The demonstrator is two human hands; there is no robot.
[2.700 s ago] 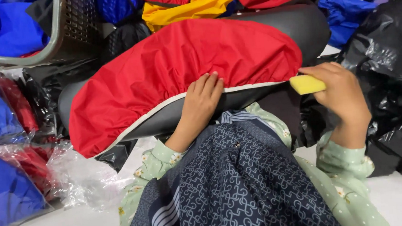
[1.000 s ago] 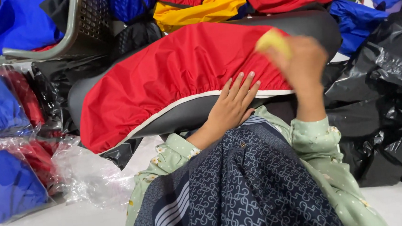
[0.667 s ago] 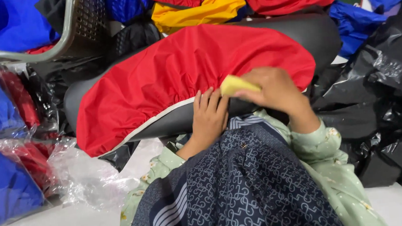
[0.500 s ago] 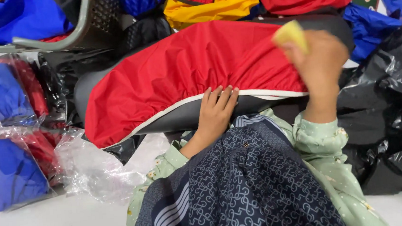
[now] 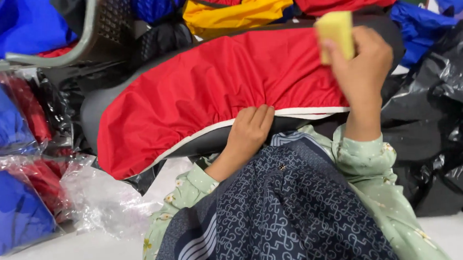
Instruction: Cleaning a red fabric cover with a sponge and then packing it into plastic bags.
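A red fabric cover with a white-edged elastic hem is stretched over a long black seat that lies across in front of me. My left hand presses on the hem at the seat's near edge, fingers curled over the red cloth. Raised above the seat's right end, my right hand grips a small yellow block. A dark patterned cloth and my pale green sleeves fill the foreground.
Clear plastic bags of blue and red fabric lie on the left, with an empty crumpled clear bag beside them. Black plastic bags pile up on the right. Yellow, red and blue covers are heaped behind, next to a grey basket.
My right hand has swung the yellow block back and forth over the red cover and now holds it high at the right. My left hand stays on the hem.
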